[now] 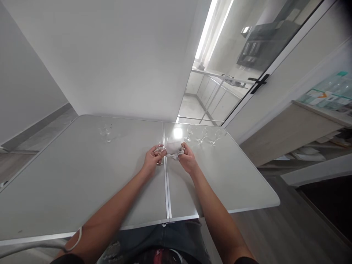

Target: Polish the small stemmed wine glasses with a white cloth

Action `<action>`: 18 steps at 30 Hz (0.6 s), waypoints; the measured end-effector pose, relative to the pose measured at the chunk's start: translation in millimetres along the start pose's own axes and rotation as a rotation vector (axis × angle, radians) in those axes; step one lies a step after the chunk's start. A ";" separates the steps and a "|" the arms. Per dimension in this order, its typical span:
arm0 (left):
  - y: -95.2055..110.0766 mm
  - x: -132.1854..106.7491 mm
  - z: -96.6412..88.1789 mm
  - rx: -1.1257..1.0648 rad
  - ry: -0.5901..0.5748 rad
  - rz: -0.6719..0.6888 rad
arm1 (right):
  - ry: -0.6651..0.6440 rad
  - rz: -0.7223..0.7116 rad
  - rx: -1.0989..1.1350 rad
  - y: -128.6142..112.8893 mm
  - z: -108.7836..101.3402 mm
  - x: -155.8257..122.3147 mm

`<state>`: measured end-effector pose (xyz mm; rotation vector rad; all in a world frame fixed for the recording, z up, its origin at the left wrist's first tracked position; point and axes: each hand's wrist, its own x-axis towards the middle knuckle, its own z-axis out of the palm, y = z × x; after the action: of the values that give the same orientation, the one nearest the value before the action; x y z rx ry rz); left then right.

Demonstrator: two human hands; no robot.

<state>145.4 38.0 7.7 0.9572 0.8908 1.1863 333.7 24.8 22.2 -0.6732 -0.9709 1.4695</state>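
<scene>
Over the table's middle seam, my left hand [153, 158] is closed around a stemmed glass [159, 163], whose round foot shows below the fingers. My right hand [188, 157] pinches a white cloth [174, 148] just right of the glass. The cloth's near edge reaches the left fingertips; whether those fingers hold it too I cannot tell. Beyond the right hand stand several clear stemmed glasses, among them a near one [187, 134], a middle one [202, 135] and a far right one [216, 137]. Clear glassware [106, 133] sits at the back left, its outline hard to make out.
The pale table [82, 183] has a metal strip down its middle and a metal-trimmed edge. A white wall [123, 58] rises behind it. At the right are a glass sliding door [220, 73] and a shelf [299, 128] with plastic bottles. A cable [41, 246] crosses near my left forearm.
</scene>
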 end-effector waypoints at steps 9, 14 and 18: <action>9.7 -0.1 -2.9 -0.014 0.135 0.178 | 0.048 0.128 -0.190 12.1 -9.1 0.7; 13.4 2.3 -10.7 0.064 0.282 0.221 | 0.383 -0.106 -0.114 5.8 -23.6 9.8; 10.9 2.4 -11.7 0.175 0.130 0.121 | 0.503 -0.426 -0.208 -4.7 -27.7 4.3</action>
<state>131.3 43.1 13.8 1.0972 1.0664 1.3001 359.1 34.0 13.4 -0.8721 -0.8100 0.7780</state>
